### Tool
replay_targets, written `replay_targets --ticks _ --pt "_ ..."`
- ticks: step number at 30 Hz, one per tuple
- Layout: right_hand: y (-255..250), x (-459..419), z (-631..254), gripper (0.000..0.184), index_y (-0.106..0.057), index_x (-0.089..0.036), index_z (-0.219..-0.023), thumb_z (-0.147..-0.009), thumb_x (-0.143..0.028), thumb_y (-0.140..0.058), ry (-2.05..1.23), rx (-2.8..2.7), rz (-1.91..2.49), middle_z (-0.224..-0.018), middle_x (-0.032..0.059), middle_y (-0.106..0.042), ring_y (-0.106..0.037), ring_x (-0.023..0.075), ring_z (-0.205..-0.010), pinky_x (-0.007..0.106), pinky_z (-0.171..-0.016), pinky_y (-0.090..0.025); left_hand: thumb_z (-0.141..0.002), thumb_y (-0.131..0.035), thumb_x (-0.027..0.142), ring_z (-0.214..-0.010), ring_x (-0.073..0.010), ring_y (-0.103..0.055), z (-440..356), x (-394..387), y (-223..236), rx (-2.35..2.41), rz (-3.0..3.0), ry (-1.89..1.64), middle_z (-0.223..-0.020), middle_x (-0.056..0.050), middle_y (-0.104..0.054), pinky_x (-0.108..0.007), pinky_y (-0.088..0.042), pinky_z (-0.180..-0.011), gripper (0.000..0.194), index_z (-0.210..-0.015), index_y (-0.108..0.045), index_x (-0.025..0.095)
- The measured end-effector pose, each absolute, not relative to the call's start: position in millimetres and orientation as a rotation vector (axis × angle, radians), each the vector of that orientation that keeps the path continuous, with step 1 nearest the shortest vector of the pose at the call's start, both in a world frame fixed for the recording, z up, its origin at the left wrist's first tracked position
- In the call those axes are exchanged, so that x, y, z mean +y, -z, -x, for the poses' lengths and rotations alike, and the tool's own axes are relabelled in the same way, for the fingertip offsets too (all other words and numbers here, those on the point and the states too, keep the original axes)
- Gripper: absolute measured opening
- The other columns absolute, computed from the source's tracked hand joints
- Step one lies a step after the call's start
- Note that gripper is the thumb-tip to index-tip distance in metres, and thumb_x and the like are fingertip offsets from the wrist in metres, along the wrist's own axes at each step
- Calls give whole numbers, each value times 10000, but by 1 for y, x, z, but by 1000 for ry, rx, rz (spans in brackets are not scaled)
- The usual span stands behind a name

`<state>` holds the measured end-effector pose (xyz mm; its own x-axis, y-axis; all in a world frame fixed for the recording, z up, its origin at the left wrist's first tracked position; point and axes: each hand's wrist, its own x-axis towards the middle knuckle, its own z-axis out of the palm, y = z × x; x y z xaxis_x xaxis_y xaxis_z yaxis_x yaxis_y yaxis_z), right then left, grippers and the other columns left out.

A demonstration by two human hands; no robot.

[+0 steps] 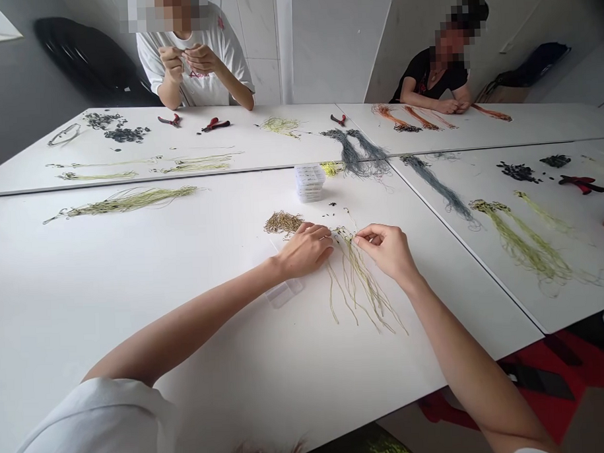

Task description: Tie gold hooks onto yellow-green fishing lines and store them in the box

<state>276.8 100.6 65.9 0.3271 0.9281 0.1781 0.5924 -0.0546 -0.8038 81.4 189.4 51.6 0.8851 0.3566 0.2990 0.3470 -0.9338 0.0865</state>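
A bundle of yellow-green fishing lines (366, 284) lies spread on the white table, its hooked ends at the top between my hands. My right hand (388, 248) is closed in a pinch at the bundle's upper right, on a thin fishing line with a hook (348, 213) standing out above the fingers. My left hand (307, 248) rests with curled fingers at the upper left of the bundle; what its fingertips hold is hidden. Just beyond it lies a pile of bronze-coloured fish hooks (282, 222). A clear compartment box (283, 293) is partly covered by my left forearm.
Clear boxes (309, 184) stand stacked ahead. More green line bundles (127, 201) lie left and right, with grey bundles (351, 152) beyond. Pliers (582, 183) and black pieces (518, 173) lie at right. Two people sit across the table, one with raised hands (190, 60).
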Motion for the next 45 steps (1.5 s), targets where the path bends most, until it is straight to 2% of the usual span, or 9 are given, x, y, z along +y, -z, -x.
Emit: replay_targets --ticks 6,12,20,35,45 --pt "-70 99 -286 167 -706 -176 -802 -758 -335 -682 -623 -1316 1603 -745 52 -684 -571 165 -630 285 -587 -455 -960 -392 206 -1107 -238 -559 -84 171 -52 497 -2945 -521 -1174 -107 -624 -387 -403 -928 277 -1153 -586 160" --pt "-71 98 -283 175 -645 -175 -837 -836 -347 -614 -880 -1454 1485 -838 65 -704 -643 197 -817 308 -741 -483 -944 -387 172 -1003 -229 -578 -86 164 -49 529 -2937 -456 -1076 -106 -635 -376 -430 -882 313 -1232 -506 147" --pt "-62 101 -274 229 -598 -203 -847 -865 -421 -531 -812 -1594 1593 -790 43 -682 -617 194 -731 298 -637 -465 -946 -367 159 -990 -229 -577 -84 168 -50 520 -2942 -424 -1048 -108 -619 -364 -435 -880 307 -1235 -472 147" --pt "-70 96 -282 182 -610 -217 -802 -830 -391 -562 -870 -1683 1621 -703 22 -664 -627 208 -701 312 -621 -469 -951 -366 167 -1030 -243 -525 -87 175 -45 504 -3024 -364 -1142 -133 -531 -373 -423 -874 335 -1207 -583 184" --pt "-79 78 -282 125 -571 -208 -799 -853 -316 -538 -1197 -1709 1614 -762 40 -723 -657 190 -727 320 -676 -482 -957 -387 215 -1000 -241 -536 -87 171 -44 537 -3072 -362 -1119 -140 -535 -370 -404 -858 343 -1248 -566 184"
